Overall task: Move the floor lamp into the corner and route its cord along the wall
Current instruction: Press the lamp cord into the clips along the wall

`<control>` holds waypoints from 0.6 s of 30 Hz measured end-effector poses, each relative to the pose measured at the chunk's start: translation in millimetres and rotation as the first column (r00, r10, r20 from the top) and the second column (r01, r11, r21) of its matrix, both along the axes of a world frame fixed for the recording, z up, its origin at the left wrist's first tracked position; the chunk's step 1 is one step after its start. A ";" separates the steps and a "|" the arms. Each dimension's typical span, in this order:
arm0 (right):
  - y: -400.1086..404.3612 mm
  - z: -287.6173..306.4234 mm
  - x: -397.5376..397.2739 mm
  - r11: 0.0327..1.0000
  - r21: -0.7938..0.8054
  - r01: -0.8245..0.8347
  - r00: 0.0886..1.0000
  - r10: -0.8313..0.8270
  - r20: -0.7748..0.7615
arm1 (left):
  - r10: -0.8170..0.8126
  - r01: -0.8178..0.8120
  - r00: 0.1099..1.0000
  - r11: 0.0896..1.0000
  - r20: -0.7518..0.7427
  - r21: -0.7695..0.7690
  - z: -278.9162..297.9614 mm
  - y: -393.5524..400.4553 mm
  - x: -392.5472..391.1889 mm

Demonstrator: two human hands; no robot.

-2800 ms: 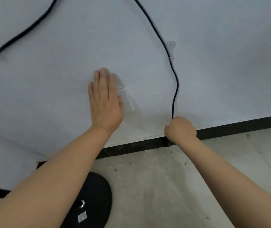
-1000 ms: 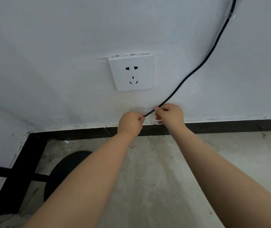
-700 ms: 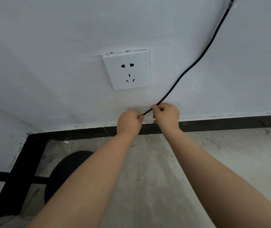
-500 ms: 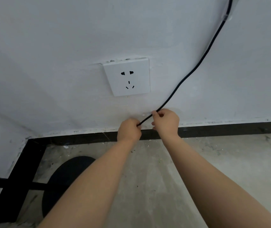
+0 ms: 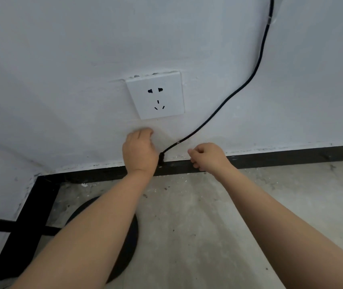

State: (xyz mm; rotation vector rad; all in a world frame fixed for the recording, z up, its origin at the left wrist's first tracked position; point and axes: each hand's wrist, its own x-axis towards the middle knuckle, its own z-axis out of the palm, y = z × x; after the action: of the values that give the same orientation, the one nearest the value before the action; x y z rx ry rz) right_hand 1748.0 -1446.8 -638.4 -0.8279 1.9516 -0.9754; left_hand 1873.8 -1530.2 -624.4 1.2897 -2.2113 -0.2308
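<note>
Black against white, over grey concrete.
The cord (image 5: 239, 91) is black, as are the skirting strip (image 5: 291, 156) and round lamp base (image 5: 128, 247); the wall (image 5: 62, 59) and socket plate (image 5: 156, 97) are white; the floor (image 5: 197, 215) is mottled grey.

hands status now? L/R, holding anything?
Left hand: flat on the wall, beside the cord; grip cannot be told.
Right hand: loosely curled, empty.

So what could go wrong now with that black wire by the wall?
1. The cord hangs loose in a long sag between the clear clip up high and the left hand; it could get snagged.
2. The right hand is off the cord, so only one hand steadies it and it might slip.
3. The outlet sits right above the left hand's fingers; keep them off its holes.
</note>
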 end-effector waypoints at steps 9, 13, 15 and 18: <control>27.7 68.2 -39.0 0.979 -0.037 -0.199 0.980 0.198 -0.029 | -0.166 0.125 0.984 0.893 -0.060 -0.433 73.3 -4.0 7.0; 32.6 94.4 -46.7 0.965 -0.252 -0.070 0.993 0.091 0.071 | -0.195 0.166 0.981 0.854 -0.007 -0.493 98.1 -9.2 -15.1; 35.8 93.2 -49.5 0.953 -0.300 0.044 0.999 -0.034 0.038 | -0.159 0.169 0.985 0.863 0.062 -0.475 93.9 -5.3 -18.7; 43.3 74.2 -61.0 0.842 -0.402 0.360 0.862 -0.465 -0.203 | -0.138 0.199 0.975 0.891 0.175 -0.407 75.0 6.8 -16.4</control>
State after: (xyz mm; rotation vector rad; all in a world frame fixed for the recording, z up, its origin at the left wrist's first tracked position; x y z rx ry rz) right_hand 1687.0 -1403.5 -564.3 -0.7868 2.3118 -1.5758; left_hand 1857.4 -1523.4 -549.3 0.8986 -2.3249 0.2762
